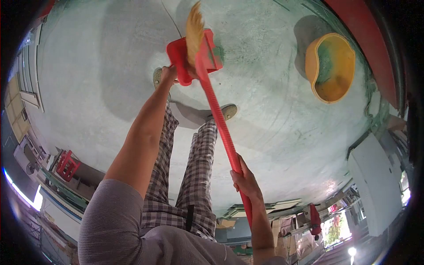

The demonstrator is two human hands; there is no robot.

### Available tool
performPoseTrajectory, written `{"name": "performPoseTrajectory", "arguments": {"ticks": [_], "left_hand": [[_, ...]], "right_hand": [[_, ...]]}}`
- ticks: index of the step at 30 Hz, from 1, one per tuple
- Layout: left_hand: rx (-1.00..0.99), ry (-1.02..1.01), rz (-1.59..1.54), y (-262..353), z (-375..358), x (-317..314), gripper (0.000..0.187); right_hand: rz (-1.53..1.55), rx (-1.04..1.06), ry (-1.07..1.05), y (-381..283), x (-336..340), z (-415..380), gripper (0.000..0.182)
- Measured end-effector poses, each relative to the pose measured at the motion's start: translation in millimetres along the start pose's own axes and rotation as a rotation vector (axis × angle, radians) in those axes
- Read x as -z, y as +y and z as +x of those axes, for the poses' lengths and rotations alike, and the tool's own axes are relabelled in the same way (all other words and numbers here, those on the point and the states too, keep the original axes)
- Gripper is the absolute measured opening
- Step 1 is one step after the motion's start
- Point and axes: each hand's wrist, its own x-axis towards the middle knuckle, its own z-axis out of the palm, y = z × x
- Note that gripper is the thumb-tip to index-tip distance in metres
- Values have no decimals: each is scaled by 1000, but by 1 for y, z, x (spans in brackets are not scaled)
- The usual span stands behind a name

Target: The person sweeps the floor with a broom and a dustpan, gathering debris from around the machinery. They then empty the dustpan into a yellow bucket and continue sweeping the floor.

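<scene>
My left hand [168, 74] reaches down to floor level and is closed round the short handle of a red dustpan [176, 52]. My right hand [247, 180] is wrapped round the long ribbed red handle of a broom [220, 123]. The tan bristles [194, 33] overlap the dustpan in this view and hide part of it. Green dust [218, 54] shows at the dustpan's right side. My shoes stand apart on the floor, just behind the dustpan.
To the right, a yellow tub [312, 66] holds green dust. Green powder marks the pale floor [274, 92]. A thin cord [171, 17] runs from the far side towards the dustpan. A red stool [67, 165] is at the left, and a large white panel [375, 181] at the right.
</scene>
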Motion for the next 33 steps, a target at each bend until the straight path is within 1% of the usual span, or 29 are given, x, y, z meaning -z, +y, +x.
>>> {"name": "performPoseTrajectory", "arguments": {"ticks": [1,3,5,7,9,11,13,15,17,18,19,21,22,24,25,27,28,29,30,31,32,33], "left_hand": [[-6,-7,-3,-3,-3,4,49],[-12,-10,-8,-6,-7,11,50],[25,103,-51,-12,-19,18,45],[14,96,-26,-19,-30,26,44],[5,84,3,-28,-27,32,43],[125,18,47,-37,-10,32,41],[105,32,29,-32,-17,27,41],[94,51,5,-37,-15,26,41],[88,-24,-32,-44,-7,26,41],[91,-26,-33,-47,-7,24,41],[111,2,-21,-44,-12,23,41],[127,35,-10,-40,-13,27,41],[166,3,-2,-43,-12,31,41],[203,-33,7,-42,-19,35,41],[200,-46,22,-37,-30,38,42],[196,-60,36,-40,-31,39,42],[122,-12,34,-53,-19,39,44],[49,38,31,-59,-15,41,45],[48,38,31,-66,-12,43,45],[17,89,52,-70,-14,44,46],[-13,140,71,-77,-13,46,47],[-15,142,68,-80,-9,49,47]], "right_hand": [[-1,0,-1,1,2,-6,57],[-40,92,192,2,11,-14,59],[-128,88,348,-11,23,-5,59],[-268,159,430,-26,42,17,59],[-340,110,482,-55,47,49,60],[-242,162,407,-56,40,87,59],[-375,132,365,-44,10,115,60],[-482,145,362,-16,-25,130,59],[-472,217,254,-8,-47,114,59],[-475,114,182,-9,-53,102,60],[-544,295,227,8,-59,94,60],[-412,251,153,3,-59,61,60],[-411,249,152,-2,-58,40,60],[-132,154,63,-13,-54,3,60],[-133,153,67,-13,-51,-8,60],[-55,35,155,-9,-43,-23,61],[-22,153,228,5,-37,-24,61],[-19,92,280,-2,-29,-27,60],[-53,53,371,-6,-22,-22,59],[-86,11,461,-12,-13,-16,59],[-115,5,497,-17,-5,-8,58],[-145,3,533,-20,4,4,58]]}}
